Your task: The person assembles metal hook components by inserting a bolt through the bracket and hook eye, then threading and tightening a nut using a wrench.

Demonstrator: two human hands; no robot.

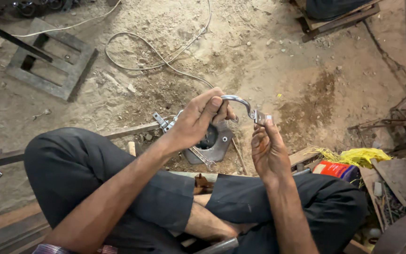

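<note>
I sit cross-legged on a dirt floor in dark trousers. My left hand (200,117) grips one end of a curved shiny metal handle (240,102). At the handle's other end is a flat bracket (261,116), which my right hand (268,150) pinches between its fingertips. The handle is held in the air above a grey metal plate with a round hole (221,143) that lies on the ground in front of my knees. A small metal clamp piece (161,121) lies just left of my left hand.
A white cable (156,51) loops across the dirt ahead. A grey metal frame (50,59) lies at the far left. A wooden pallet (339,19) sits top right. Yellow cloth (358,156), a red container (335,169) and scrap metal crowd the right side. Metal bars lie at left.
</note>
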